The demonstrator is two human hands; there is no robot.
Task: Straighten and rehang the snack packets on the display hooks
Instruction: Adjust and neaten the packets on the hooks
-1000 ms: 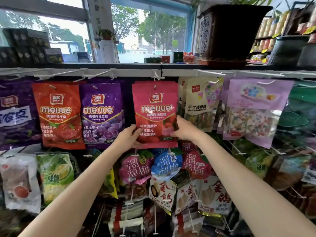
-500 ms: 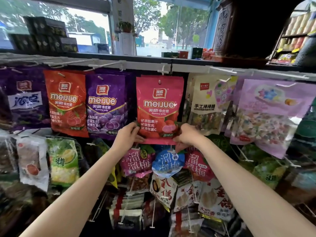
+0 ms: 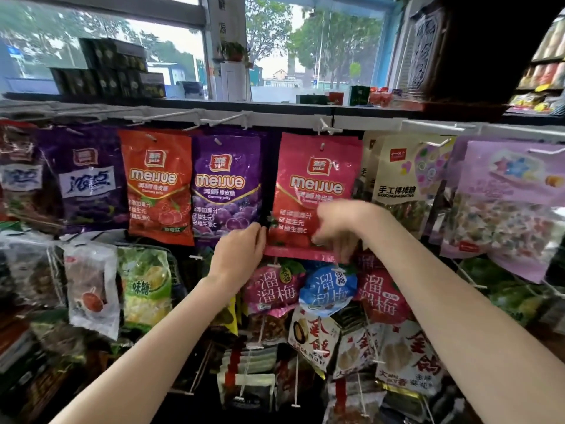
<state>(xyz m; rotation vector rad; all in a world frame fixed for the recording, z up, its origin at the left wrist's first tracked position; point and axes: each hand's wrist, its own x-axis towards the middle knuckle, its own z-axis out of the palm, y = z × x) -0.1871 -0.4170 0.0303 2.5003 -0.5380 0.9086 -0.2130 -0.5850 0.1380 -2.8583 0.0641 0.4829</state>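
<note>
A pink meijue gummy packet (image 3: 318, 166) hangs upright on a white hook (image 3: 324, 125) under the top rail (image 3: 275, 117). My left hand (image 3: 240, 255) pinches its lower left corner. My right hand (image 3: 342, 224) is motion-blurred in front of the packet's lower right part, fingers pointing down; its hold cannot be made out. Left of it hang a purple meijue packet (image 3: 226, 185) and an orange one (image 3: 156, 185), both straight on their hooks.
More packets crowd the rail on the right: a cream lollipop bag (image 3: 400, 179) and a lilac candy bag (image 3: 507, 209). Plum bags (image 3: 275, 289) and nut packets (image 3: 315, 335) hang on lower hooks beneath my hands. Boxes (image 3: 107, 71) stand on the window ledge above.
My right hand has left the packet's bottom right corner and swung up and left across its front. The left hand stays at the lower left corner. The view has dropped slightly.
</note>
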